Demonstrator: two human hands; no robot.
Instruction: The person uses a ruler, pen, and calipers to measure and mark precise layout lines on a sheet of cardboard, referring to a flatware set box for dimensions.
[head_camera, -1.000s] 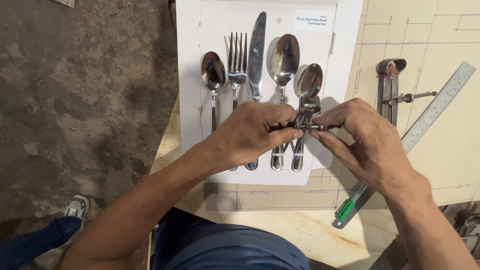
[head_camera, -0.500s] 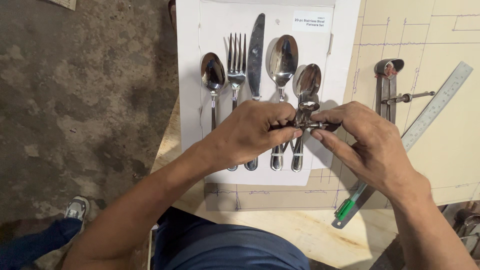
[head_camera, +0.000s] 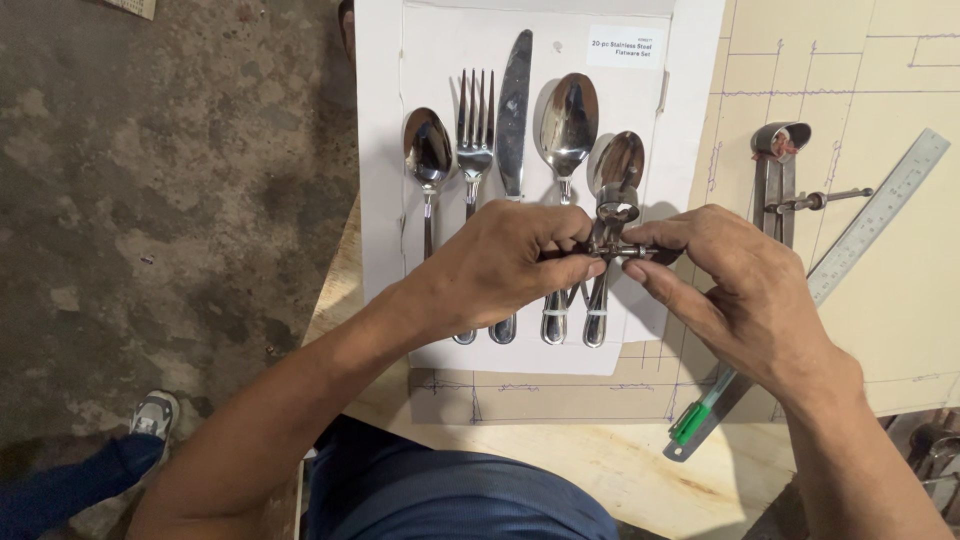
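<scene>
Both hands pinch one small metal caliper (head_camera: 615, 235), held just above the white cutlery card (head_camera: 385, 150). Left hand (head_camera: 500, 265) grips its left end, right hand (head_camera: 735, 290) the right end, fingertips closed on it. Cutlery all seated on the card; a second caliper (head_camera: 778, 180) and a ruler (head_camera: 870, 215) lie right of the card, untouched.

— What's on the card (head_camera: 385, 200)?
— Spoon (head_camera: 428, 160) at left, then fork (head_camera: 475, 130), knife (head_camera: 514, 100) and two more spoons to the right.
— And right of the card?
— Another divider (head_camera: 778, 180), with the ruler (head_camera: 870, 225) farther right, on the board (head_camera: 900, 330).
— The hands?
— Over the card's near right, both on a divider (head_camera: 612, 235).
</scene>
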